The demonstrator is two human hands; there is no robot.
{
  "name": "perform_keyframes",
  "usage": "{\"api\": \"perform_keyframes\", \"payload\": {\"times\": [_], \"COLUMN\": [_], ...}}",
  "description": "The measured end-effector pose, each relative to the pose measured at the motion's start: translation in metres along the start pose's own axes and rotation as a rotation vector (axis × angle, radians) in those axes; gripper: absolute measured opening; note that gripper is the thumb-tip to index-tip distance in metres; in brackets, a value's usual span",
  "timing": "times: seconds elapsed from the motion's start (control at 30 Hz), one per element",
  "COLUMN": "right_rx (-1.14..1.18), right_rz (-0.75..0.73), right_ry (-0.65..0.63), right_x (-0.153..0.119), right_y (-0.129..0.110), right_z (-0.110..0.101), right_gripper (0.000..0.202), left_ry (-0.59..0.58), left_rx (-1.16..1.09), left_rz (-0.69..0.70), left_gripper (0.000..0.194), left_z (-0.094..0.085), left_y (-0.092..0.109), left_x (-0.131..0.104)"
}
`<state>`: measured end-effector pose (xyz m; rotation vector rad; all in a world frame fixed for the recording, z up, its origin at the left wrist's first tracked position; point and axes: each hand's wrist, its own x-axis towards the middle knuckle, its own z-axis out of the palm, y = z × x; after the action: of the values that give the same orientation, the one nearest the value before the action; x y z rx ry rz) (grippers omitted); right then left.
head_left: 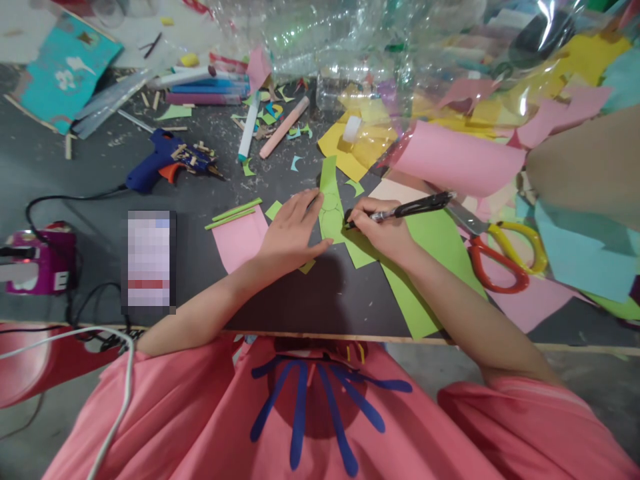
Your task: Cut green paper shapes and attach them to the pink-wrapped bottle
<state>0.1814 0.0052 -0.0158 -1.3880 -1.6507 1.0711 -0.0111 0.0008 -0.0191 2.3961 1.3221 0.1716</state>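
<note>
A strip of green paper (330,217) with drawn round outlines lies on the dark table. My left hand (295,230) rests flat at its left edge, fingers stretched out and thumb apart. In my right hand (380,230) is a black pen (420,205), gripped near its tip, which meets the strip's right edge. Beneath my right hand and forearm lie larger green sheets (423,313). Left of my left hand sits a pink paper piece (237,243) with thin green rolled sticks (235,213) along its top.
Scissors (500,257) with red and yellow handles lie at right. A blue glue gun (155,160), a phone (149,260) and a purple box (43,260) with cables are at left. Markers (285,127), paper scraps and clear plastic bottles (345,83) crowd the back.
</note>
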Motion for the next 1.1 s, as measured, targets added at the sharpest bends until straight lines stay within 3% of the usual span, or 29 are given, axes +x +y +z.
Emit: {"api": "perform_keyframes", "payload": {"times": [0.17, 0.33, 0.47, 0.63, 0.8, 0.97, 1.1], "right_rx": [-0.005, -0.03, -0.027, -0.036, -0.031, -0.053, -0.071], "right_rz": [0.019, 0.002, -0.007, -0.027, -0.045, -0.055, -0.057], "right_ry": [-0.062, -0.027, -0.097, -0.067, -0.155, -0.136, -0.192], "right_x": [-0.0009, -0.0009, -0.0019, -0.0021, -0.0028, -0.0028, -0.0028], "right_y": [-0.0005, -0.0017, 0.0, 0.0003, -0.0011, -0.0012, -0.0002], "right_z": [0.0011, 0.0009, 0.0009, 0.0012, 0.001, -0.0005, -0.0014], "right_gripper": [0.022, 0.023, 0.021, 0.022, 0.019, 0.021, 0.019], "left_ry": [0.024, -0.01, -0.002, 0.012, 0.013, 0.029, 0.028], "left_rx": [-0.018, -0.012, -0.016, -0.024, -0.023, -0.028, -0.019], "left_rz": [0.01, -0.015, -0.005, -0.002, 0.005, 0.017, 0.014], "left_gripper": [0.067, 0.069, 0.068, 0.068, 0.067, 0.067, 0.067], "left_z": [0.0006, -0.0011, -0.0012, -0.0002, -0.0012, 0.0008, 0.0015], "left_y": [-0.0002, 0.0017, 0.0016, 0.0012, 0.0011, -0.0007, -0.0008], "left_x": [0.0, 0.0007, 0.0004, -0.0003, -0.0009, -0.001, -0.0007]}}
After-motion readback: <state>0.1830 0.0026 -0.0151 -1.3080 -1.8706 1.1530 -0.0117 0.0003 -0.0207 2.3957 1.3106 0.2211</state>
